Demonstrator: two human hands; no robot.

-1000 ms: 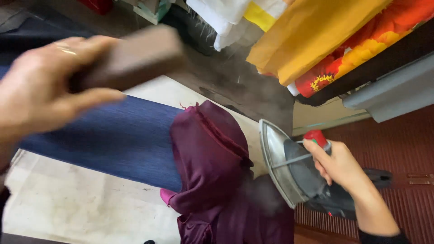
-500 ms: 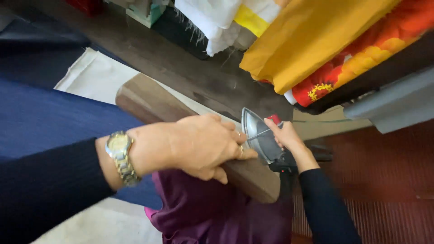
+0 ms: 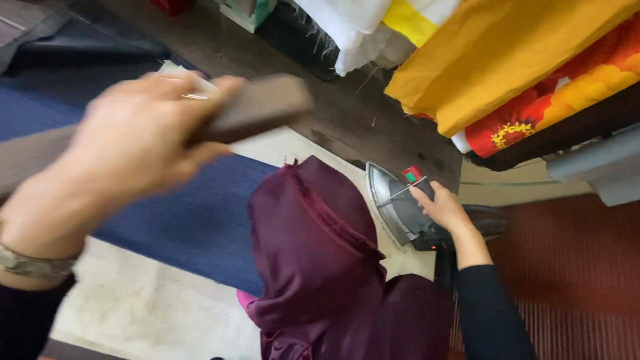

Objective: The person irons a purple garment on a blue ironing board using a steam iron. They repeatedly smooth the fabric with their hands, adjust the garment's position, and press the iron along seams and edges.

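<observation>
My left hand [image 3: 137, 143] is raised close to the camera, blurred, gripping a long brown wooden block [image 3: 257, 110] above the ironing surface. A wristwatch [image 3: 30, 263] sits on that wrist. My right hand [image 3: 440, 207] holds the handle of a grey clothes iron [image 3: 397, 210], which is tipped up with its metal soleplate facing left. A maroon garment [image 3: 313, 253] lies draped over a padded form between the hands, with blue cloth [image 3: 193, 220] spread to its left.
A cream padded ironing surface [image 3: 147, 313] lies under the cloths. Folded yellow fabric [image 3: 507, 53], red flowered fabric [image 3: 567, 100] and white fabric [image 3: 340, 27] are piled at the back right. A dark wooden floor strip [image 3: 347, 113] and a red ribbed mat [image 3: 573, 267] lie beyond.
My left hand has lifted the wooden block off the maroon garment, up and to the left toward the camera. The iron stays tipped up in my right hand at the right.
</observation>
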